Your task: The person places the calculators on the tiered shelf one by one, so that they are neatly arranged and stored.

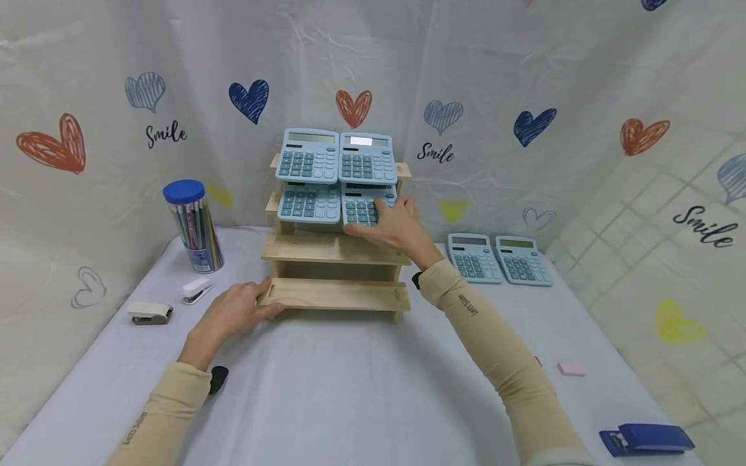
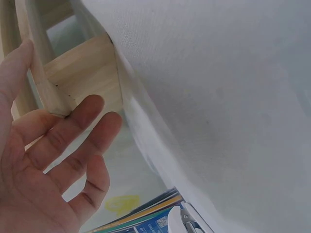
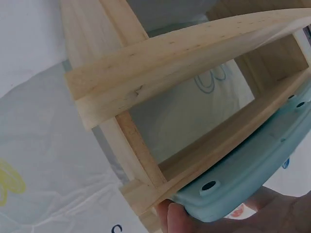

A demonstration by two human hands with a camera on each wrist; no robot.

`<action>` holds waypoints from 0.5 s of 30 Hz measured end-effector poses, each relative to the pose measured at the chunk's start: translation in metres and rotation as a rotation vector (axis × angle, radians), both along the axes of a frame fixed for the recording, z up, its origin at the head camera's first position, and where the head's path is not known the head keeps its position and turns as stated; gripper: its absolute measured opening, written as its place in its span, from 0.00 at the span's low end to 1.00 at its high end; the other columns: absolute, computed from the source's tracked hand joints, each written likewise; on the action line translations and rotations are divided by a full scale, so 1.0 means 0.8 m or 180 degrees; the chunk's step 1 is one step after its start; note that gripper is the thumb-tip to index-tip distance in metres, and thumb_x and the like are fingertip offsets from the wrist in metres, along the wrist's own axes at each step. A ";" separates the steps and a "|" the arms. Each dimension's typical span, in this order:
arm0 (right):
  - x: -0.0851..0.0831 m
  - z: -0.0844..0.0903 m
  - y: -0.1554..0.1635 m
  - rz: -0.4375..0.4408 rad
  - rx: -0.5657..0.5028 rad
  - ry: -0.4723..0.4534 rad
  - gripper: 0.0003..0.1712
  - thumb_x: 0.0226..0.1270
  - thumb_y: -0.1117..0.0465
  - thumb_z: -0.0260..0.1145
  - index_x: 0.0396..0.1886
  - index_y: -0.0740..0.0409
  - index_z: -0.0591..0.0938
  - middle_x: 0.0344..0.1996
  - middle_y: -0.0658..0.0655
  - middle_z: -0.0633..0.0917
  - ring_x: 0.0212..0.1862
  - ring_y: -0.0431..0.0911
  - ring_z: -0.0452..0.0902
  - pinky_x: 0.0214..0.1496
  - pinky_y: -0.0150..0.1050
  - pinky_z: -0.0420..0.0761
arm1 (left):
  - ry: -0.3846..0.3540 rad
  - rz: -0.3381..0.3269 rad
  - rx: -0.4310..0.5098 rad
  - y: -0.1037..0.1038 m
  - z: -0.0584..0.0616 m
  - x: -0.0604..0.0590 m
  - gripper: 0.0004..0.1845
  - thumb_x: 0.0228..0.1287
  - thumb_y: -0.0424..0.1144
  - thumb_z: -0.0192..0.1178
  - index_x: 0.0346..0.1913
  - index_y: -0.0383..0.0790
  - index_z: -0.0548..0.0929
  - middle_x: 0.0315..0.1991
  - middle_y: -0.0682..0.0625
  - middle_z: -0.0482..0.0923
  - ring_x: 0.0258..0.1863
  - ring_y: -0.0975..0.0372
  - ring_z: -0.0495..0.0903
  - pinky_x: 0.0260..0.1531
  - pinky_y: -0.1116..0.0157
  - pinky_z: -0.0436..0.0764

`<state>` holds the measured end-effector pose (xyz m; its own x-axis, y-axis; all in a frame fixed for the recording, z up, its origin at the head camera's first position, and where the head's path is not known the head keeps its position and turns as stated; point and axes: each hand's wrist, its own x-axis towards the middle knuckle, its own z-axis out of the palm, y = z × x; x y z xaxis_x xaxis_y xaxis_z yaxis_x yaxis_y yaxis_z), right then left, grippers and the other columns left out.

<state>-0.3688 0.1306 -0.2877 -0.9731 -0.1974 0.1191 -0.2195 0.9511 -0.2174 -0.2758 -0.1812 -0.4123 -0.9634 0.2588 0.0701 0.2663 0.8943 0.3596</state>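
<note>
A tiered wooden stand (image 1: 335, 294) stands at the back of the table. My left hand (image 1: 233, 310) grips the left end of its lowest shelf, the thumb on one face and the index finger on the other in the left wrist view. My right hand (image 1: 396, 228) holds a light blue calculator (image 1: 357, 212) by its lower and right edges, on the second tier from the top. In the right wrist view, the calculator's underside (image 3: 243, 167) lies against the shelf. Beside it sits another calculator (image 1: 309, 206); two more calculators (image 1: 366, 165) lean on the top tier.
Two calculators (image 1: 473, 262) lie on the table right of the stand. At the left are a blue-lidded tub of pencils (image 1: 198, 230), a small white stapler (image 1: 197, 290) and a cream stapler (image 1: 150, 313). A pink eraser (image 1: 571, 369) and a blue stapler (image 1: 649, 439) lie at the right front.
</note>
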 end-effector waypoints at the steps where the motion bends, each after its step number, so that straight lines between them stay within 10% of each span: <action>1: 0.000 0.000 0.000 0.0016 -0.0023 -0.0008 0.65 0.52 0.16 0.55 0.80 0.51 0.58 0.72 0.78 0.59 0.69 0.66 0.54 0.73 0.58 0.63 | 0.0003 0.0002 -0.0002 0.000 0.000 0.000 0.43 0.67 0.59 0.62 0.73 0.31 0.66 0.63 0.29 0.76 0.55 0.42 0.81 0.47 0.45 0.80; 15: -0.023 -0.010 -0.010 -0.0196 -0.0060 0.0048 0.67 0.52 0.14 0.53 0.81 0.52 0.58 0.75 0.79 0.52 0.74 0.66 0.48 0.79 0.58 0.54 | 0.0002 0.0014 0.0019 0.000 -0.002 -0.001 0.42 0.68 0.58 0.62 0.74 0.31 0.66 0.63 0.29 0.76 0.58 0.40 0.80 0.50 0.44 0.79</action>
